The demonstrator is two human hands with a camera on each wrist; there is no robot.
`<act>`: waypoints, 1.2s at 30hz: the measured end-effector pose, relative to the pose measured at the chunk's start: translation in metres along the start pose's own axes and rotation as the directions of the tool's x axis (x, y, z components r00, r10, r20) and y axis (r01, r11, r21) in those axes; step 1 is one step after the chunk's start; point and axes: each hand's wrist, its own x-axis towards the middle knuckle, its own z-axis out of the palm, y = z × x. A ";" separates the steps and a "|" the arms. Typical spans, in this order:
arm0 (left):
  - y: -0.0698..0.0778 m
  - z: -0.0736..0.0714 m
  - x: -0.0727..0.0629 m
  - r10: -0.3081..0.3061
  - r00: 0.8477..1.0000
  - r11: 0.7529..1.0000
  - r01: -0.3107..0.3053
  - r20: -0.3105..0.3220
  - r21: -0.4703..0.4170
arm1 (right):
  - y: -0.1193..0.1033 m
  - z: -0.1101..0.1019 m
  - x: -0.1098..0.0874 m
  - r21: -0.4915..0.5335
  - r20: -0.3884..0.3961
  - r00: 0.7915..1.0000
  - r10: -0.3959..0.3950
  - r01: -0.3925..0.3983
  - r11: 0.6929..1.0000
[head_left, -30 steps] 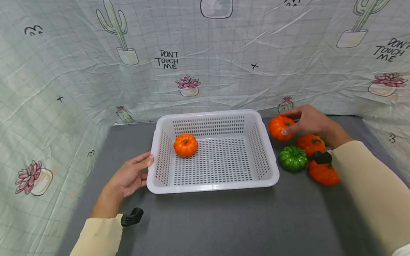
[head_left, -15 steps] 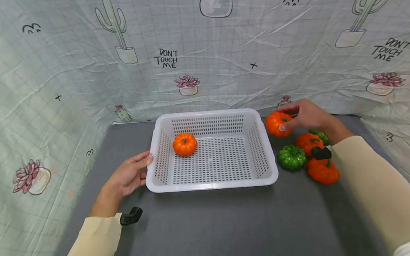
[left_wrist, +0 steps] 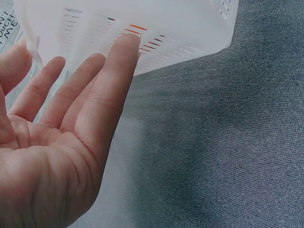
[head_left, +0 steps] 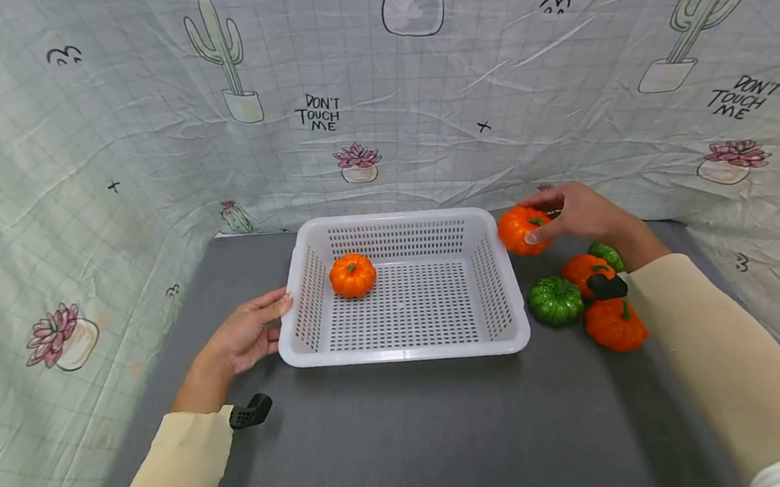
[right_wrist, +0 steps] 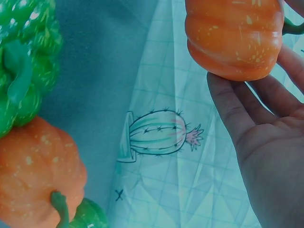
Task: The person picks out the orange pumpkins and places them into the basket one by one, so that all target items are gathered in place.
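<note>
A white plastic basket (head_left: 404,354) with slotted walls stands on the grey table, one small orange pumpkin (head_left: 352,276) inside at its left. At the basket's left end, my left hand (head_left: 247,334) grips the rim; its thumb is on the edge and its fingers lie along the outer wall, as the left wrist view shows. My right hand (head_left: 581,217) holds another orange pumpkin (head_left: 521,231) by thumb and fingers. That pumpkin is raised off the table beside the basket's back right corner. In the right wrist view its green stem points toward the palm side.
Right of the basket lie a green pumpkin (head_left: 555,301), two orange pumpkins (head_left: 616,325) and a second green one (head_left: 606,255) partly hidden by the right wrist. A cactus-print cloth (head_left: 420,115) hangs behind and at both sides of the grey table (head_left: 409,438).
My right hand has lifted its pumpkin and carried it slightly left, toward the basket's back right corner. More of the far green pumpkin shows now. The left hand and basket stay put.
</note>
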 end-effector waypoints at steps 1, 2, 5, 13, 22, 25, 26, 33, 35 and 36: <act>0.000 0.000 0.000 0.000 1.000 1.000 0.000 0.001 0.000 | -0.001 0.000 0.000 0.003 0.000 1.000 -0.002 0.002 1.000; 0.000 0.000 0.000 0.001 1.000 1.000 -0.001 0.000 0.000 | -0.003 0.001 0.000 0.007 -0.001 1.000 -0.006 0.006 1.000; 0.000 0.000 0.000 0.003 1.000 1.000 -0.003 0.002 -0.002 | -0.008 0.001 0.000 0.011 -0.006 1.000 -0.022 0.022 1.000; -0.001 0.000 0.000 0.006 1.000 1.000 -0.006 0.004 -0.002 | -0.021 0.003 0.004 0.001 -0.006 0.999 -0.038 0.038 0.999; 0.000 0.000 0.000 0.005 1.000 1.000 -0.005 -0.002 -0.004 | -0.029 0.010 0.007 0.044 -0.007 0.998 -0.070 0.071 0.997; 0.000 0.000 -0.001 0.005 1.000 1.000 -0.005 -0.003 -0.004 | -0.032 0.012 0.008 0.062 0.004 0.997 -0.080 0.080 0.995; 0.000 0.001 -0.001 0.005 1.000 1.000 -0.005 -0.004 -0.004 | -0.033 0.013 0.008 0.065 0.006 0.997 -0.083 0.083 0.994; 0.000 0.000 -0.001 0.003 1.000 1.000 -0.003 -0.005 -0.003 | -0.040 0.019 0.014 0.045 0.005 0.997 -0.071 0.071 0.996; 0.000 0.000 0.000 0.002 1.000 1.000 -0.002 -0.006 -0.002 | -0.042 0.021 0.016 0.041 0.003 0.997 -0.077 0.077 0.996; 0.000 0.000 0.000 0.002 1.000 1.000 -0.002 -0.007 -0.002 | -0.043 0.022 0.017 0.040 0.002 0.997 -0.080 0.080 0.996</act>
